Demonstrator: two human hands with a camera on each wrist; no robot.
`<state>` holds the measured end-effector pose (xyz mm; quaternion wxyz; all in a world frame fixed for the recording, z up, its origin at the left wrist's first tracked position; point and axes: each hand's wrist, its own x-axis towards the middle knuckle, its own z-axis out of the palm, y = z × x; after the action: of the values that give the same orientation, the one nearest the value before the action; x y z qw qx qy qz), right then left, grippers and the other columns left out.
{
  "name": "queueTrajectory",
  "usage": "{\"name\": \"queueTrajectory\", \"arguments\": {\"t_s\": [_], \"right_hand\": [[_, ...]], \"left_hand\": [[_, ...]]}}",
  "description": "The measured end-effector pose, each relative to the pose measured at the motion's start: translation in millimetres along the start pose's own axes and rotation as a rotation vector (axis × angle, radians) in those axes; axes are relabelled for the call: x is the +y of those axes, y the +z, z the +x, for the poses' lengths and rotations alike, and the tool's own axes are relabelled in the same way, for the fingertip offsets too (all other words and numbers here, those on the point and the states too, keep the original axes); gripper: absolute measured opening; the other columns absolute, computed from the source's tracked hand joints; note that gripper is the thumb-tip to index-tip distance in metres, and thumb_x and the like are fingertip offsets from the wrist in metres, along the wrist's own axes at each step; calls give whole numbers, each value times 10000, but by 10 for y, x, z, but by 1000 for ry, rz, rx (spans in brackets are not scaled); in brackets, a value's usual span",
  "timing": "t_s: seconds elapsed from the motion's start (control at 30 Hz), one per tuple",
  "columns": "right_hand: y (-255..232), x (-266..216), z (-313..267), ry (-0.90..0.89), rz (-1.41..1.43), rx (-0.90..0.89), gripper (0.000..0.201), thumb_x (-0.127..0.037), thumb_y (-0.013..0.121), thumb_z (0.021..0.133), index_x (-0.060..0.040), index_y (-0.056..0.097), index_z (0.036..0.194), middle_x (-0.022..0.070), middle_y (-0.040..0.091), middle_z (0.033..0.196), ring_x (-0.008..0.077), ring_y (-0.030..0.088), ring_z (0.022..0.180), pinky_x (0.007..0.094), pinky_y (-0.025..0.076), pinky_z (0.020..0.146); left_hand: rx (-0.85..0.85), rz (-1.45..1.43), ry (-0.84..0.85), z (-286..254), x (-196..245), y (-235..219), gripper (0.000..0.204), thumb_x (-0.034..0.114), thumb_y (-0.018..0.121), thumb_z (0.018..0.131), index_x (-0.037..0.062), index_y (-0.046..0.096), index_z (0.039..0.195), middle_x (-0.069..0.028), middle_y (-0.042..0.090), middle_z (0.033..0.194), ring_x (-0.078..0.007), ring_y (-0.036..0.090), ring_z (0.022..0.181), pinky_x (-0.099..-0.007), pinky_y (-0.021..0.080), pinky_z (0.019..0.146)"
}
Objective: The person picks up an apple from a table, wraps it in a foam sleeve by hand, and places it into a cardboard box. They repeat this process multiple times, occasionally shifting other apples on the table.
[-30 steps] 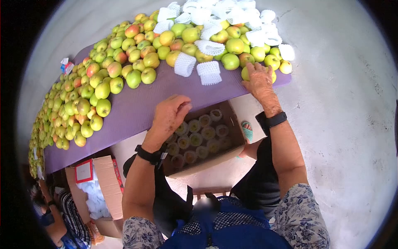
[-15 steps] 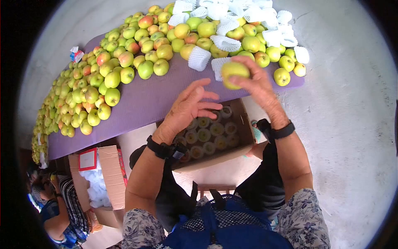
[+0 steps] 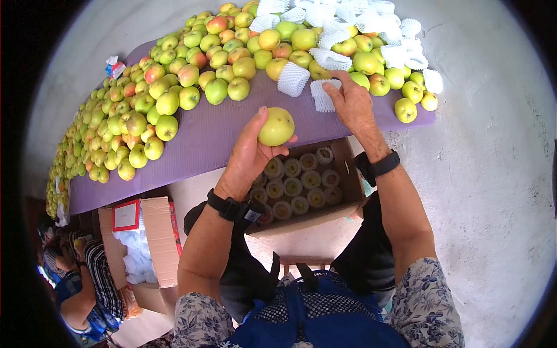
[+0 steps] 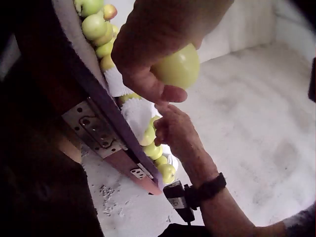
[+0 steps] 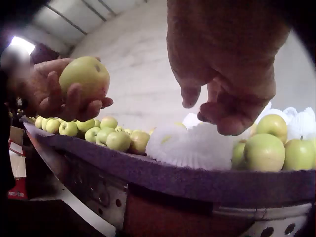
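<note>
A yellow-green apple rests in the left hand, the thumb along one side and the fingers curled beneath it; the same apple shows in the right wrist view. The right hand is over the purple table, its fingers bent down at a white foam net sleeve. In the right wrist view its fingertips hang just above the white netting; whether they touch it cannot be told. Another foam sleeve lies to the left, against the apples.
Piled apples cover the table's far side, with more foam sleeves heaped at the back right. Below the near edge stands a carton of sleeved apples. An open box of white netting and another person are at the lower left.
The apple was picked up from the table's right end by the right hand and is now in the left. The right hand has let go of it and moved to the foam sleeve.
</note>
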<state>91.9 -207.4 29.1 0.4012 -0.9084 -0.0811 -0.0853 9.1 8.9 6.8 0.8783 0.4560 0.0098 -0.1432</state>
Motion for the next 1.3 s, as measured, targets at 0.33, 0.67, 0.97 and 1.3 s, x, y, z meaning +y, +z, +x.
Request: {"name": "queueTrajectory", "arguments": {"t_s": [0.33, 0.67, 0.97, 1.3], "right_hand": [[161, 129, 51, -134, -302, -13, 334, -318, 653, 840, -80, 580, 1063, 151, 646, 790, 298, 640, 752, 398, 488, 662], [135, 69, -163, -268, 158, -93, 217, -134, 679, 803, -46, 556, 957, 139, 577, 756, 269, 565, 683, 361, 474, 649], [267, 5, -157, -355, 138, 24, 283, -97, 690, 758, -35, 594, 1016, 147, 597, 916, 322, 607, 801, 412, 484, 730], [222, -112, -173, -174, 600, -398, 374, -99, 642, 819, -45, 551, 1177, 24, 600, 1062, 123, 560, 975, 290, 453, 824]], "left_hand": [[-27, 31, 11, 13, 52, -28, 497, 476, 438, 968, 30, 524, 1169, -129, 647, 1023, -274, 670, 876, -300, 533, 572], [-21, 21, 144, 38, 151, -27, 530, 474, 420, 972, 0, 498, 1195, -173, 630, 1079, -295, 662, 929, -313, 555, 613], [-206, 114, 182, -16, 84, 134, 571, 402, 465, 959, -9, 368, 1342, -168, 566, 1175, -323, 632, 1015, -327, 559, 631], [-167, 203, 145, 15, 121, 18, 666, 337, 565, 906, -11, 279, 1397, -171, 529, 1219, -318, 627, 1023, -351, 574, 689]]}}
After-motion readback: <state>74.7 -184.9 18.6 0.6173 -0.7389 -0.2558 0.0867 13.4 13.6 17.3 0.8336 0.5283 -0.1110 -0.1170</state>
